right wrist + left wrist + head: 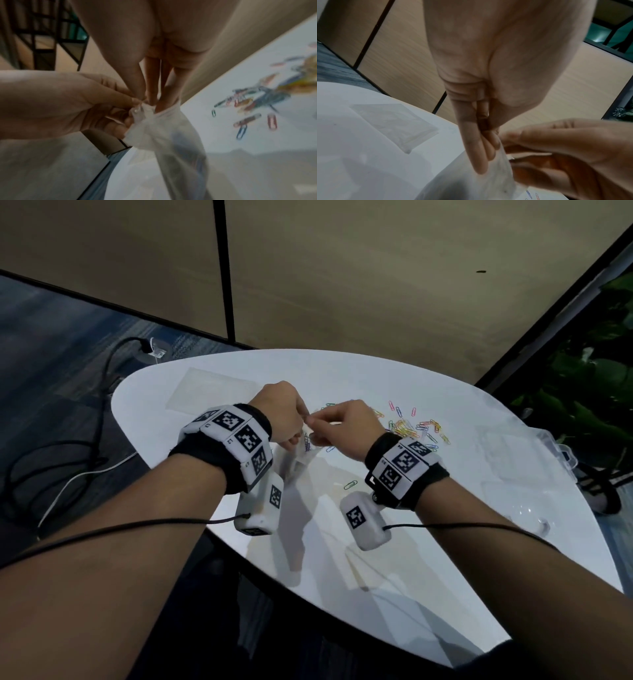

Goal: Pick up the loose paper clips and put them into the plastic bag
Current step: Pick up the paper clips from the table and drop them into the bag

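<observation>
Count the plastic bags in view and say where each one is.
2. One plastic bag hangs between the left hand and right hand; a flat bag lies on the table's far left.

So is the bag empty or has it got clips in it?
Not empty: coloured clips show through the bag, held up by both hands.

Right hand [154, 83] and left hand [77, 102] both pinch the plastic bag [171, 142] at its mouth; blurred dark shapes inside, probably clips. Loose paper clips [254, 102] lie on the table [257, 138].
</observation>
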`<state>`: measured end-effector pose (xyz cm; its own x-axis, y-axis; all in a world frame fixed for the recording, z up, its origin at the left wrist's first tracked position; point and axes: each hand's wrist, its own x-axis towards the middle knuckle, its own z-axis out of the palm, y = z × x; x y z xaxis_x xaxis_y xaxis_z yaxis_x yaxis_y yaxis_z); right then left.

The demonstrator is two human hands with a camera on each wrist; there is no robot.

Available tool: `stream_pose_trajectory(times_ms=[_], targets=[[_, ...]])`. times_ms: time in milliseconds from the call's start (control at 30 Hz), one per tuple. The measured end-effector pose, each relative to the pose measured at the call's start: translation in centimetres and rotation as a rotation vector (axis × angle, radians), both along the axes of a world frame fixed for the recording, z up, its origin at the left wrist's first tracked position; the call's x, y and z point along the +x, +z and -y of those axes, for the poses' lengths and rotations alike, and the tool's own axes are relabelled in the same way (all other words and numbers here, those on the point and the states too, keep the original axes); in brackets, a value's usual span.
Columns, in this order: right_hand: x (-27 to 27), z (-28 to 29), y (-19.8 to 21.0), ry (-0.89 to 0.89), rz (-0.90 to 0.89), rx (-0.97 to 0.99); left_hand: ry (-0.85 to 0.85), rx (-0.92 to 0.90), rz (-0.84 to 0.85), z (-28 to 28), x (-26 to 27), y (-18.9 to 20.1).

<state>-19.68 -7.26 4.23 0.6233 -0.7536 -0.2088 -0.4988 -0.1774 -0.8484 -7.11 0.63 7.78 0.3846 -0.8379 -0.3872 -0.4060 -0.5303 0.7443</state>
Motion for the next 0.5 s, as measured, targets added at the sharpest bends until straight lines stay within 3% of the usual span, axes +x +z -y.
stream_pose_trajectory(times_ms=[133,200,300,333,400,500], targets=[[-2.3,1.9,1.2,-0.071,0.075,-0.017,0.026,-0.008,-0.003,0.0,0.3,-0.2],[-5.8,4.3,0.2,-0.083,-0.127,-0.139,0.026,-0.004,0.000,-0.1,0.3,-0.1],[-13.5,7.7,-2.2,-0.046,-0.711,-0.303,0.018,-0.007,-0.006,-0.3,0.2,0.2],[-16.2,8.2,-2.9,-0.067,-0.821,-0.296,0.013,-0.006,-0.006,-0.3,0.1,0.2],[-20.5,8.4,-4.3,-0.129,-0.921,-0.232,0.005,-0.001,-0.003,-0.4,0.1,0.3],[-23.4,6.9,-6.2,-0.139,-0.899,-0.053,0.002,-0.002,-0.003,-0.4,-0.1,0.3]])
